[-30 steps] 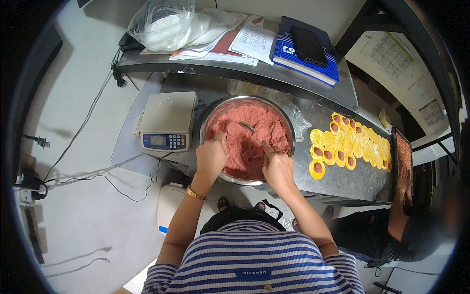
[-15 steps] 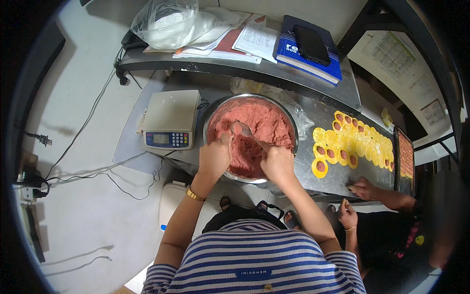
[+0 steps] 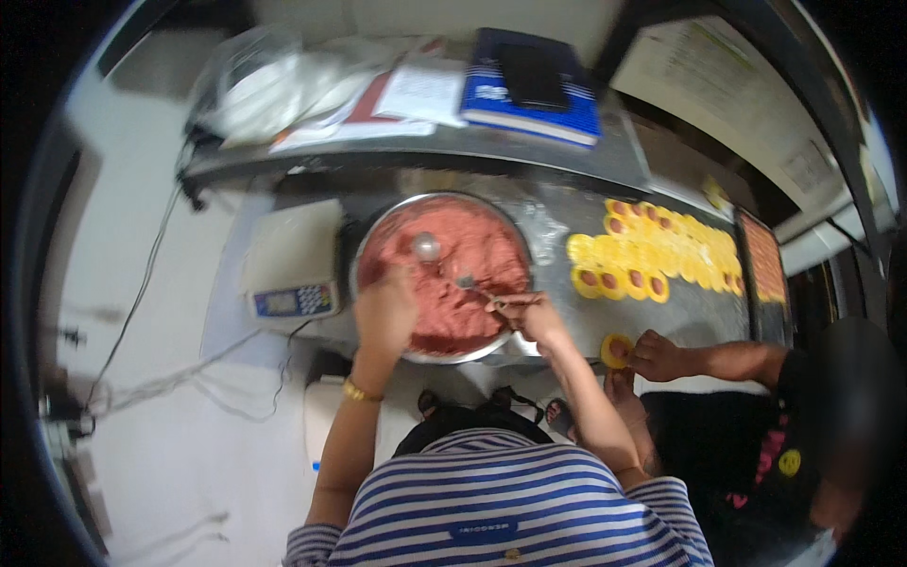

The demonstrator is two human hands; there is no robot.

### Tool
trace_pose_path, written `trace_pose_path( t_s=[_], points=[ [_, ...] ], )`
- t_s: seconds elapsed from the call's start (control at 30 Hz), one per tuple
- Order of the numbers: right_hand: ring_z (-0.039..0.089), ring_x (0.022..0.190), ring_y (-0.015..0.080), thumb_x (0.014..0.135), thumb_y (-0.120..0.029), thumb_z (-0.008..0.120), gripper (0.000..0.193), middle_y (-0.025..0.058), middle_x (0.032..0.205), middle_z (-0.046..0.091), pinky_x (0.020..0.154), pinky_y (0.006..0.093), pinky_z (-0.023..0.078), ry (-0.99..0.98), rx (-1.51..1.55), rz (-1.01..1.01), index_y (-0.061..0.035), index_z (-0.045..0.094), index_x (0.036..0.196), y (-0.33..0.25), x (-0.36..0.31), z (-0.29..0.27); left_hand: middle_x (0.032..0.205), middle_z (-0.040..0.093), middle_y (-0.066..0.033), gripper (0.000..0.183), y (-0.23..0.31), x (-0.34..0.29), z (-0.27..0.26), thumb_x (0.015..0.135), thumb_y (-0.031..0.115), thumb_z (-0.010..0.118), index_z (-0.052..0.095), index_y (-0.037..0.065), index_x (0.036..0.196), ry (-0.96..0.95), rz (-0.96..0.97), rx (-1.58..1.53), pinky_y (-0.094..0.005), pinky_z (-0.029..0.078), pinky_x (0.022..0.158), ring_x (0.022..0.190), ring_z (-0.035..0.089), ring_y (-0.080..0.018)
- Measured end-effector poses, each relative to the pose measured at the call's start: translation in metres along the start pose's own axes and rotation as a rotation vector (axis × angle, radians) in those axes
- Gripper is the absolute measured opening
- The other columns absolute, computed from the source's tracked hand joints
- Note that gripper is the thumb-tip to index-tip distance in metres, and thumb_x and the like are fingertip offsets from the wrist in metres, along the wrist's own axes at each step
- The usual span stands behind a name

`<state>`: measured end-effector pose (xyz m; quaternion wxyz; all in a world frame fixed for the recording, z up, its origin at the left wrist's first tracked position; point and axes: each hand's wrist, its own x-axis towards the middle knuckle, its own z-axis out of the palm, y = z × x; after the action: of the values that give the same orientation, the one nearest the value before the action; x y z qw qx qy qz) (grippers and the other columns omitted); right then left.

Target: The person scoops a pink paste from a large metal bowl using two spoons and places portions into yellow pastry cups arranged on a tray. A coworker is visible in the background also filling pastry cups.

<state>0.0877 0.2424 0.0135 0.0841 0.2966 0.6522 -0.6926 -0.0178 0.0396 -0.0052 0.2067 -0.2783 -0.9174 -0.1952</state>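
A wide metal bowl [image 3: 370,232] full of pink ground meat [image 3: 472,236] stands before me. Blurred by motion, my left hand [image 3: 385,307] is closed at the bowl's left side, on what looks like a spoon [image 3: 426,247] whose round shiny head rests over the meat. My right hand [image 3: 531,319] is at the bowl's near right rim, fingers closed around the handle of a second metal spoon [image 3: 467,283]. That spoon's tip touches the meat. The handle in my left hand is hidden.
A digital scale [image 3: 295,260] stands left of the bowl. Right of it lie rows of round yellow wrappers [image 3: 652,255], some topped with meat, and a filled tray [image 3: 761,255]. A co-worker's hand [image 3: 657,357] holds one wrapper [image 3: 616,351]. Behind is a shelf with a blue book [image 3: 529,113].
My view has shifted, so the bowl appears farther left. My right hand's spoon now shows clearly over the meat. The co-worker has lifted a wrapper off the table's near edge.
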Motion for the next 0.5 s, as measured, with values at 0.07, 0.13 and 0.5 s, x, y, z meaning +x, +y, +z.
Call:
trace_pose_path(
  t_s=[0.07,0.13,0.5],
  points=[
    [0.026,0.039,0.0039,0.085,-0.009,0.058,0.016,-0.0062,0.050,0.041,0.037,0.0223,0.018,0.020,0.149,-0.008,-0.0030,0.070,0.093,0.007,-0.007,-0.022,0.067,0.061,-0.0186,0.012,-0.002,0.008,-0.006,0.085,0.014,0.049,0.055,0.005,0.079,0.023,0.031,0.043,-0.0442,0.048,0.050,0.058,0.061,-0.0337],
    [0.024,0.040,0.0008,0.085,-0.008,0.054,0.019,-0.0083,0.052,0.037,0.036,0.0195,0.015,0.092,0.275,-0.061,-0.0014,0.068,0.097,0.015,-0.020,-0.060,0.066,0.058,-0.0215,0.012,0.001,0.009,-0.011,0.085,0.012,0.049,0.057,0.003,0.084,-0.025,-0.059,-0.126,-0.0464,0.046,0.051,0.059,0.060,-0.0382],
    [0.064,0.072,0.0294,0.081,-0.007,0.053,0.032,0.0199,0.086,0.064,0.057,0.0390,0.047,1.890,-0.812,-0.510,-0.0127,0.063,0.111,0.013,-0.057,-0.329,0.067,0.058,-0.0233,0.013,0.011,-0.012,0.000,0.083,0.008,0.048,0.058,0.000,0.081,-0.186,-0.238,-0.037,-0.0465,0.045,0.053,0.063,0.060,-0.0394]
  ],
)
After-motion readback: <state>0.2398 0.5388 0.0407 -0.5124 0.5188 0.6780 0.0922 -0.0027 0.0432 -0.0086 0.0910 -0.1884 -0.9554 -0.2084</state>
